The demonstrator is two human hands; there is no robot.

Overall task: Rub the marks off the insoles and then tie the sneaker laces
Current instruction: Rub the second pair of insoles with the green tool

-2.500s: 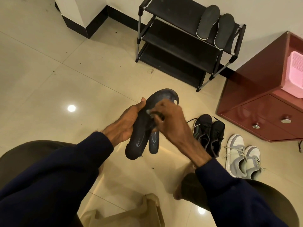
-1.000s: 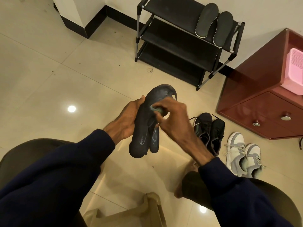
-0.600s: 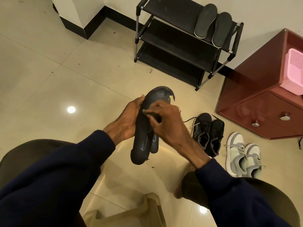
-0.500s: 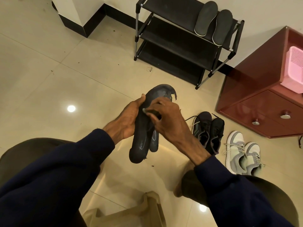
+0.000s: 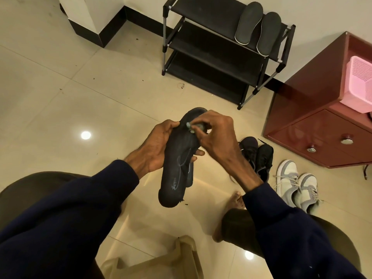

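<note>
While the left grip (image 5: 155,146) curled round the dark insole (image 5: 175,178) and held it in the air over the floor (image 5: 60,117), toe end up, the right grip (image 5: 219,135) pinched a small pale rubber (image 5: 191,126) against the insole's upper end. Pale scribble marks showed on its lower half. A second insole (image 5: 190,175) sat just behind it in the same grip. Black sneakers (image 5: 255,154) stood on the floor right of the hands, grey-white sneakers (image 5: 296,182) beside them, laces loose. Two more insoles (image 5: 248,23) lay on the shoe rack (image 5: 211,47) top shelf. A red cabinet (image 5: 322,117) carried a pink basket (image 5: 360,85).
</note>
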